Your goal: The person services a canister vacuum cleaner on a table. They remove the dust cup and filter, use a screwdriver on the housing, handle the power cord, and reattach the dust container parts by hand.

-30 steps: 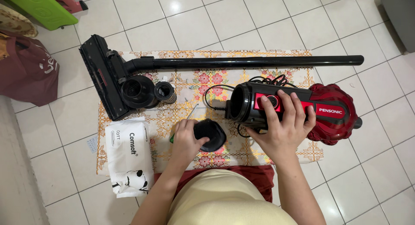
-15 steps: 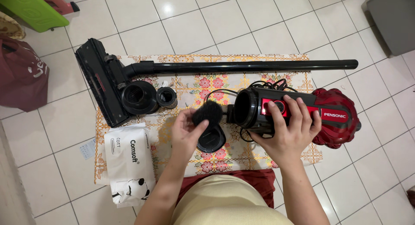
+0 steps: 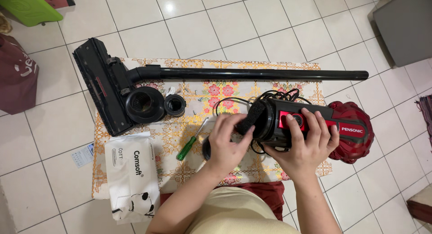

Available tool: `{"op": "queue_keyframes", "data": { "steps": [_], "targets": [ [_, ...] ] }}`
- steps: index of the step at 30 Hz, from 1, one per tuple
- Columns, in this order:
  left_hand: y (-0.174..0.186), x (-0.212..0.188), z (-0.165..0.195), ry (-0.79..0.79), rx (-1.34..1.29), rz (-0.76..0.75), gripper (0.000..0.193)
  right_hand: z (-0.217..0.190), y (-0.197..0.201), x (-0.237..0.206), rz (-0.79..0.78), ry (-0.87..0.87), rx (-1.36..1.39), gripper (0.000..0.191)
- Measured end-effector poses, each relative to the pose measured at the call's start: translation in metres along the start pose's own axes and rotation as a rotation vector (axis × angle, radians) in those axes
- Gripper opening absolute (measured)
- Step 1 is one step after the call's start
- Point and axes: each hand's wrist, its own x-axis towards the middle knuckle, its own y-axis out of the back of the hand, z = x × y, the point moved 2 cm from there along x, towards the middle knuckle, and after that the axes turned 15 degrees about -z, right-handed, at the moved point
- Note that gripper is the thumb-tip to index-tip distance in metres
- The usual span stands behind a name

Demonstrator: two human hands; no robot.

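Note:
A red and black vacuum cleaner body lies on its side on a floral cloth. My right hand grips its middle from the near side. My left hand holds a black foam filter against the body's open left end. A black round part lies partly hidden under my left hand. A green-handled screwdriver rests on the cloth just left of that hand. The vacuum's black cord is bunched behind the body.
A black floor head with a long tube lies across the back of the cloth. Two black round parts sit beside it. A white tissue pack lies front left. A maroon bag and green object stand at left.
My left hand lifted the black foam filter off the cloth and carried it right, up to the vacuum body's open end. The screwdriver it had covered now shows. The right hand stayed on the body.

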Motion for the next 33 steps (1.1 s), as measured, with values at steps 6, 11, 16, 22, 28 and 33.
{"op": "queue_keyframes", "data": {
  "steps": [6, 11, 16, 22, 28, 33],
  "targets": [
    [-0.001, 0.001, 0.008, -0.126, 0.077, -0.050, 0.047, -0.001, 0.001, 0.001, 0.003, 0.001, 0.002, 0.078],
    [0.019, 0.004, 0.010, -0.136, -0.083, -0.248, 0.053, -0.001, 0.002, 0.001, -0.005, -0.001, 0.004, 0.078],
    [0.030, 0.013, 0.003, -0.003, -0.256, -0.429, 0.051, -0.002, 0.001, 0.001, -0.010, -0.008, 0.005, 0.077],
    [0.035, 0.033, -0.010, 0.035, -0.244, -0.558, 0.054, -0.003, -0.001, 0.004, 0.009, 0.003, 0.012, 0.078],
    [0.042, 0.038, -0.011, 0.013, -0.250, -0.620, 0.044, -0.005, -0.002, 0.004, 0.023, 0.003, 0.018, 0.076],
    [0.031, 0.034, -0.014, 0.019, -0.272, -0.527, 0.033, -0.004, -0.003, 0.005, 0.019, 0.002, 0.017, 0.076]
  ]
}}
